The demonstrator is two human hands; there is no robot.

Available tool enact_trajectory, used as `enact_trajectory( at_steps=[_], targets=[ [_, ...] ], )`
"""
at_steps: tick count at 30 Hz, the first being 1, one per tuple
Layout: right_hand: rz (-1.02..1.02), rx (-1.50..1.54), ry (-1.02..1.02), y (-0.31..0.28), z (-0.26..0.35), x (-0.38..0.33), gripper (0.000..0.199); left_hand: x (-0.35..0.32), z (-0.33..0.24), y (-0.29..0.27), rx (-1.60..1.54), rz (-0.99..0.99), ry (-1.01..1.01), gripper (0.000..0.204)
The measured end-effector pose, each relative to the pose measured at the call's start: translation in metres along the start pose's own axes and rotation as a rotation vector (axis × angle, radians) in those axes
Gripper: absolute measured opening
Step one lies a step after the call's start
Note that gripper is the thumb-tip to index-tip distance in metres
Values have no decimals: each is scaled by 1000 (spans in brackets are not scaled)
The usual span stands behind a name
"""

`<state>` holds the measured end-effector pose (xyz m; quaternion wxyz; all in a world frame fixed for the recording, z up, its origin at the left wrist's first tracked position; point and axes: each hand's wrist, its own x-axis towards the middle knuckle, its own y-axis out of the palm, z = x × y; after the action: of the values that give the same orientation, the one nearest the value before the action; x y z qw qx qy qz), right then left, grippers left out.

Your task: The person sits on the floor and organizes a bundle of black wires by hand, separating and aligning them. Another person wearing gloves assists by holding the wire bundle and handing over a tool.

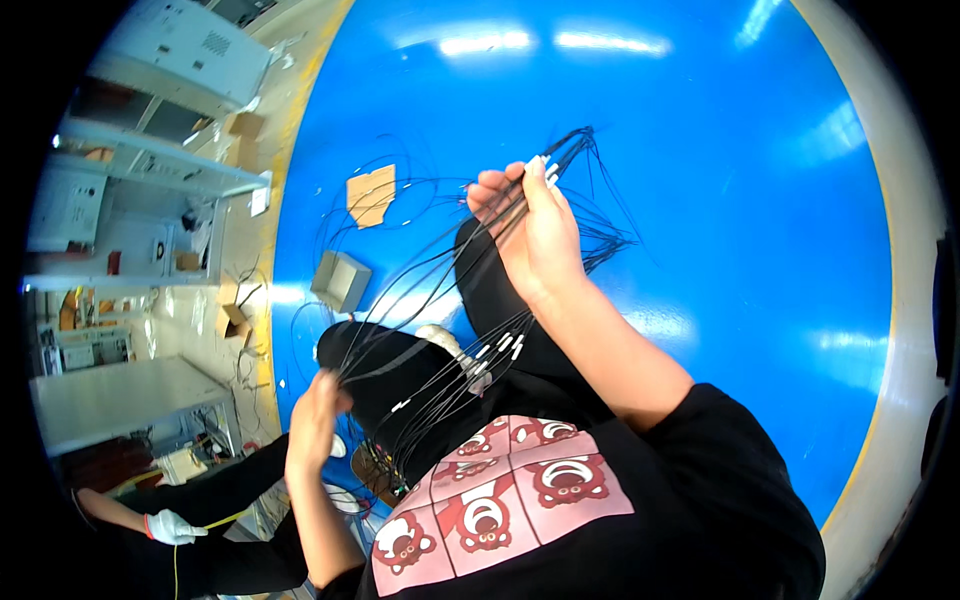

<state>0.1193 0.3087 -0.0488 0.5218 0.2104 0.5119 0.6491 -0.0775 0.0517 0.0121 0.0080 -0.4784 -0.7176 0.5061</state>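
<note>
A bundle of thin black wires (pixel 425 268) stretches between my two hands above my knees. My right hand (pixel 540 240), raised at the centre, is closed on it, with the thumb pressed over the wires and small white sleeves (pixel 551 175) beside it. Past this hand the wires bend and hang down over the floor. My left hand (pixel 312 425), lower and to the left, has its fingers curled at the point where the wires come together; its fingertips are slightly blurred. More black wires with white sleeves (pixel 505 345) lie across my lap.
On the blue floor (pixel 720 200) are a torn cardboard piece (pixel 371 196), a grey open box (pixel 341 281) and loose wires. At lower left, another person's gloved hand (pixel 175 527) holds a yellow tape. Metal cabinets (pixel 185 50) and shelves stand along the left side.
</note>
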Motion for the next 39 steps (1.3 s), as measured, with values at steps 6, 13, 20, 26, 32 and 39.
enact_trajectory(
  at_steps=[6,13,20,26,32,39],
  targets=[
    [85,-126,66,15,-14,-47,36,41,-127,37,41,-373,600,48],
    [170,-266,74,10,-6,-44,34,56,-149,92,-383,189,480,34],
    [243,-262,139,-3,-9,-51,43,50,-161,104,-432,-7,537,26],
    [68,-4,235,1,-4,-43,37,39,-160,102,-273,-138,584,26],
    [-20,85,267,2,16,-36,33,21,-165,101,-138,-139,588,22],
    [-15,95,266,-12,5,-30,32,6,-147,93,-113,-67,503,21]
  ],
)
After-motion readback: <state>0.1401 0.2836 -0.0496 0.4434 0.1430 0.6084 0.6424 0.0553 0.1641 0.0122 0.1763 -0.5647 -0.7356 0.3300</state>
